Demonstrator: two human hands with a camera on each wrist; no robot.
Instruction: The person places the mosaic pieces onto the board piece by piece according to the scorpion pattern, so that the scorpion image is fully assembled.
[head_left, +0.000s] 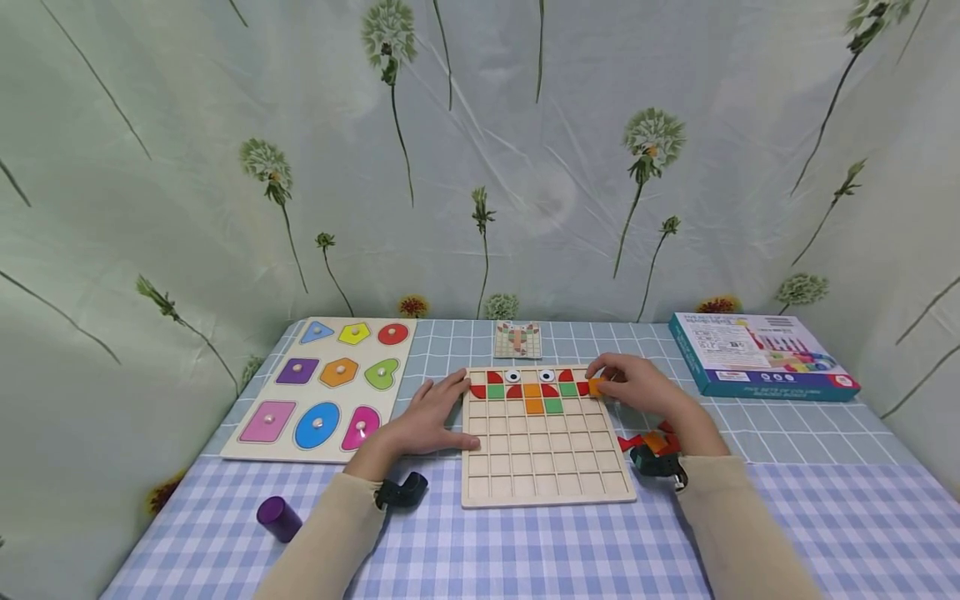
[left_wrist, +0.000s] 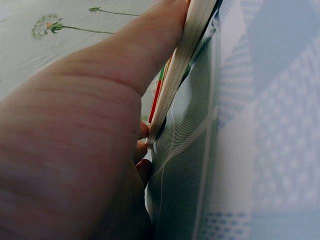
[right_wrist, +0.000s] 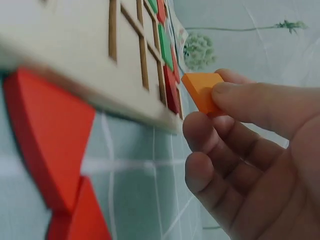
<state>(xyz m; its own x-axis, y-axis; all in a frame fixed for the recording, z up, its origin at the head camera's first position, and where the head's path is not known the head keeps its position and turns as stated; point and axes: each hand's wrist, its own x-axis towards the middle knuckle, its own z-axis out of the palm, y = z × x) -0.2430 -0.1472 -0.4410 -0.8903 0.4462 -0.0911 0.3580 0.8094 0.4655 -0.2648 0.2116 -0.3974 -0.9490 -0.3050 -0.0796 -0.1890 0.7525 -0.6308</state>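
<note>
Right hand [head_left: 641, 387] pinched one orange square tile [right_wrist: 201, 90]; left hand [head_left: 431, 417], outspread, touched one beige wooden grid [head_left: 551, 462] at nine o'clock.

left grip [head_left: 431, 417] at left edge of board [head_left: 547, 462], fingers extended toward its far left corner, thumb touching the edge nearer the body. right grip [head_left: 637, 386] at board's far right corner, thumb and fingertip pinching, other fingers bent. beige-sleeved forearms [head_left: 750, 533] angle in from board's near side.
</note>
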